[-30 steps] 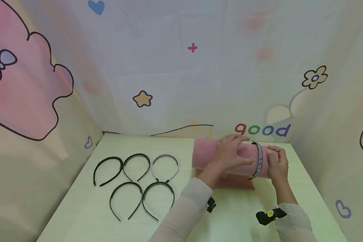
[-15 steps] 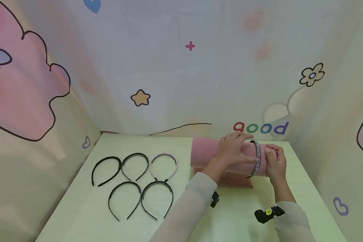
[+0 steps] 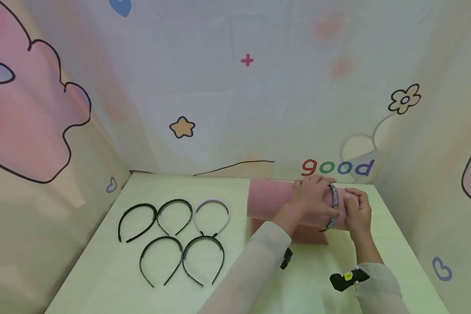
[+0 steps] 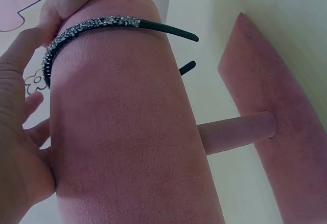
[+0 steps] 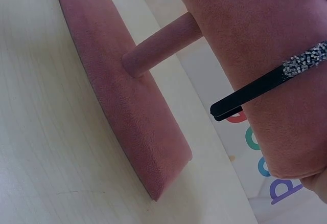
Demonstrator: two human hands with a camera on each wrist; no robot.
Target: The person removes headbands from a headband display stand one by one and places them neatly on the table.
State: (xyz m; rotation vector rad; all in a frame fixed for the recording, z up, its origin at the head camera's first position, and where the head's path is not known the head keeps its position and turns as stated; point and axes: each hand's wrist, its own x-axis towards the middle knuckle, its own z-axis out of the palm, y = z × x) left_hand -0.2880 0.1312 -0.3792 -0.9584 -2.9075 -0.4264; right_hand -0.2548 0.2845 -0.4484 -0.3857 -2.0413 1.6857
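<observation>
A pink velvety headband display stand point(image 3: 272, 198) lies with its thick roll sideways, held above a flat base point(image 5: 122, 91) by a short post point(image 5: 163, 45). Around the roll's right part sits a black headband point(image 3: 335, 203) covered in silvery glitter stones, its two bare ends point(image 5: 255, 88) sticking out below. My left hand point(image 3: 314, 196) rests over the roll with thumb and fingers spread, the thumb point(image 4: 23, 50) reaching the headband's edge. At the right end of the roll, my right hand point(image 3: 359, 213) grips the stand, thumb in front.
Several headbands lie on the pale table point(image 3: 102, 270) to the left: a black one point(image 3: 121, 218), a white one point(image 3: 228, 213) and others in dark colours, in two rows. A printed cloth point(image 3: 220, 87) hangs behind and at both sides.
My left hand has slid right along the roll until its thumb meets the headband. My right hand keeps its hold on the roll's end.
</observation>
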